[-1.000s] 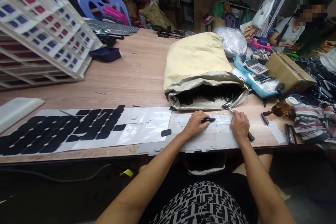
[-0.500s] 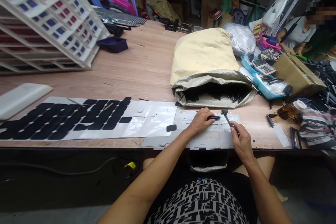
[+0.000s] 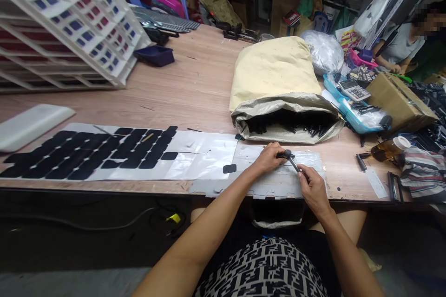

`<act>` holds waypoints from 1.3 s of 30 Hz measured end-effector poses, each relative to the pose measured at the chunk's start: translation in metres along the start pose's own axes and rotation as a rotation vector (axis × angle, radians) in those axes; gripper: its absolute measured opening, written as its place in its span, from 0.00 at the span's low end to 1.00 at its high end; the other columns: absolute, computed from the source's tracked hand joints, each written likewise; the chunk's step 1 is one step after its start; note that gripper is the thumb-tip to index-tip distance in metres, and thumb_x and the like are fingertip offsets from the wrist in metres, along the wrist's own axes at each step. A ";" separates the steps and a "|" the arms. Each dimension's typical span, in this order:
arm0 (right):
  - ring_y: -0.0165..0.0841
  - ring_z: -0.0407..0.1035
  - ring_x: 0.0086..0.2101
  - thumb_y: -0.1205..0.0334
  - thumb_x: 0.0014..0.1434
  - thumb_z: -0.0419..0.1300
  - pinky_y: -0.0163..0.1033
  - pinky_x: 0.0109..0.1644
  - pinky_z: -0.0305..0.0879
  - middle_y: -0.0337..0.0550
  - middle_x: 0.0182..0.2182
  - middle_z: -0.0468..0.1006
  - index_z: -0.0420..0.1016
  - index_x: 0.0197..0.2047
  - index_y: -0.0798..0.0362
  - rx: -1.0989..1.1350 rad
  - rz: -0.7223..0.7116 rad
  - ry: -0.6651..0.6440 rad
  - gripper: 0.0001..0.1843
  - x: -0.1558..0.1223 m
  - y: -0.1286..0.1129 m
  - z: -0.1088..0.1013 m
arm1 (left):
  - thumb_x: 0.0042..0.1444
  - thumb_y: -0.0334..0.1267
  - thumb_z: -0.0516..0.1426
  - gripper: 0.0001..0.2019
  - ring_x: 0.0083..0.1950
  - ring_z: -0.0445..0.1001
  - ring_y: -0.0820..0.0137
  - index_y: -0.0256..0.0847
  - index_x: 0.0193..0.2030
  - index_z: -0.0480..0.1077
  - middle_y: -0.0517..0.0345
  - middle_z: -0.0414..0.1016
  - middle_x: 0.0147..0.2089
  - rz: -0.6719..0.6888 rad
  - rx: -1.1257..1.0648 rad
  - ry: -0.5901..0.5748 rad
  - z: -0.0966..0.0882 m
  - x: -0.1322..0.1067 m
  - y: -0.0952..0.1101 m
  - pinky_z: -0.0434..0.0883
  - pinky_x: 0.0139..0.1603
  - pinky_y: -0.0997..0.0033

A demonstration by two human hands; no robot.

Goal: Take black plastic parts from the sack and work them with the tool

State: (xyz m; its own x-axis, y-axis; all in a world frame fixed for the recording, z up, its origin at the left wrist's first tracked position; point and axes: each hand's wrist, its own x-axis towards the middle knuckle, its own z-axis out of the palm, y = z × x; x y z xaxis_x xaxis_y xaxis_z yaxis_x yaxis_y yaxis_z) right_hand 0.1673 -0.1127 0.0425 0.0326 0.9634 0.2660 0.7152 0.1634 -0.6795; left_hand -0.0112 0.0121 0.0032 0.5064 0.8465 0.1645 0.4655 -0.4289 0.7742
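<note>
My right hand is closed round the handle of a dark metal tool with a round head; its exact kind is unclear. The tool slants up and left, its head over a slim black part that my left hand pinches. Whether head and part touch I cannot make out. Both hands are above a grey sheet at the table's front edge. Just behind them lies a cream sack, its mouth towards me, with several black pieces inside.
Black rounded stickers cover a white backing sheet at left. A white crate stands behind it. On the right are a blue basket, a cardboard box, a bottle and striped cloth. Another person sits beyond.
My right hand has moved left, bringing the tool's round head over the black part. My left hand stays nearly in place, still gripping it. The whole view has shifted slightly.
</note>
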 end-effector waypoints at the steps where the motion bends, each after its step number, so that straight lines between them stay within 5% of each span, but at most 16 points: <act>1: 0.35 0.74 0.41 0.61 0.65 0.53 0.41 0.48 0.70 0.46 0.41 0.80 0.77 0.50 0.51 -0.005 0.006 0.004 0.15 0.003 0.002 -0.001 | 0.54 0.34 0.64 0.06 0.44 0.68 0.65 0.43 0.39 0.79 0.57 0.70 0.37 0.001 -0.002 0.000 0.000 0.000 -0.001 0.66 0.47 0.65; 9: 0.38 0.67 0.40 0.65 0.63 0.52 0.41 0.45 0.63 0.47 0.40 0.76 0.77 0.52 0.51 -0.478 0.087 0.275 0.18 0.056 0.053 -0.019 | 0.54 0.38 0.63 0.08 0.44 0.68 0.63 0.43 0.42 0.79 0.56 0.71 0.38 -0.027 0.028 0.018 0.002 -0.003 0.000 0.67 0.44 0.64; 17: 0.38 0.62 0.38 0.66 0.65 0.51 0.40 0.41 0.55 0.48 0.37 0.73 0.75 0.53 0.52 -0.787 0.032 0.301 0.18 0.062 0.073 -0.008 | 0.61 0.42 0.57 0.10 0.45 0.69 0.63 0.42 0.45 0.75 0.55 0.73 0.41 0.030 -0.020 0.011 -0.005 -0.015 0.015 0.67 0.49 0.62; 20: 0.38 0.62 0.38 0.66 0.65 0.51 0.40 0.40 0.54 0.47 0.37 0.73 0.75 0.54 0.52 -0.807 0.044 0.283 0.18 0.060 0.069 -0.008 | 0.67 0.45 0.51 0.14 0.44 0.73 0.66 0.42 0.50 0.73 0.54 0.76 0.44 0.102 -0.204 -0.121 -0.004 -0.052 0.043 0.68 0.48 0.66; 24: 0.39 0.62 0.39 0.66 0.64 0.52 0.40 0.40 0.53 0.47 0.38 0.73 0.74 0.54 0.52 -0.816 0.068 0.273 0.17 0.061 0.068 -0.008 | 0.68 0.48 0.50 0.15 0.44 0.76 0.67 0.46 0.52 0.72 0.57 0.79 0.45 0.180 -0.234 -0.486 0.018 -0.112 0.068 0.69 0.47 0.70; 27: 0.39 0.61 0.39 0.66 0.64 0.52 0.41 0.40 0.53 0.47 0.38 0.73 0.74 0.54 0.52 -0.817 0.062 0.268 0.17 0.061 0.069 -0.007 | 0.68 0.47 0.49 0.16 0.48 0.77 0.64 0.47 0.53 0.73 0.55 0.79 0.48 0.077 -0.122 -0.594 0.049 -0.136 0.055 0.70 0.49 0.68; 31: 0.39 0.61 0.39 0.66 0.64 0.52 0.41 0.39 0.52 0.47 0.38 0.72 0.73 0.54 0.52 -0.821 0.056 0.275 0.17 0.060 0.072 -0.005 | 0.66 0.42 0.49 0.18 0.54 0.77 0.58 0.46 0.59 0.70 0.50 0.78 0.54 -0.251 0.080 -0.660 0.077 -0.143 0.026 0.72 0.52 0.63; 33: 0.39 0.60 0.39 0.66 0.64 0.52 0.41 0.39 0.52 0.47 0.39 0.72 0.73 0.55 0.51 -0.819 0.056 0.271 0.17 0.059 0.073 -0.004 | 0.62 0.40 0.54 0.19 0.56 0.76 0.54 0.43 0.59 0.71 0.45 0.77 0.56 -0.304 0.196 -0.756 0.072 -0.141 0.027 0.72 0.53 0.59; 35: 0.39 0.60 0.39 0.66 0.64 0.52 0.41 0.39 0.52 0.47 0.39 0.71 0.72 0.55 0.51 -0.819 0.060 0.265 0.17 0.059 0.074 -0.004 | 0.57 0.40 0.58 0.18 0.54 0.77 0.53 0.41 0.54 0.75 0.45 0.79 0.53 -0.207 0.203 -0.873 0.053 -0.133 0.041 0.72 0.52 0.58; 37: 0.39 0.59 0.39 0.66 0.64 0.51 0.41 0.39 0.51 0.47 0.39 0.71 0.72 0.55 0.51 -0.826 0.068 0.262 0.18 0.059 0.074 -0.003 | 0.57 0.42 0.60 0.15 0.47 0.79 0.58 0.43 0.50 0.78 0.49 0.81 0.48 -0.049 0.010 -0.923 0.026 -0.115 0.060 0.73 0.49 0.62; 39: 0.39 0.60 0.39 0.66 0.64 0.52 0.41 0.39 0.51 0.47 0.39 0.71 0.72 0.55 0.51 -0.829 0.075 0.262 0.18 0.059 0.074 -0.002 | 0.60 0.46 0.58 0.16 0.41 0.79 0.66 0.44 0.51 0.77 0.54 0.82 0.45 -0.008 -0.297 -0.835 0.001 -0.081 0.075 0.73 0.44 0.68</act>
State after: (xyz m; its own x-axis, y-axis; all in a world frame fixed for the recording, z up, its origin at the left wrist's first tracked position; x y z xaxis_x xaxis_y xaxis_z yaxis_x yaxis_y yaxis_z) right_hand 0.2234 -0.0442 0.0097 0.1863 0.8691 0.4582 0.9790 -0.2037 -0.0115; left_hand -0.0168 -0.0889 0.0477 0.9226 0.2927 -0.2512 0.3220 -0.2260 0.9194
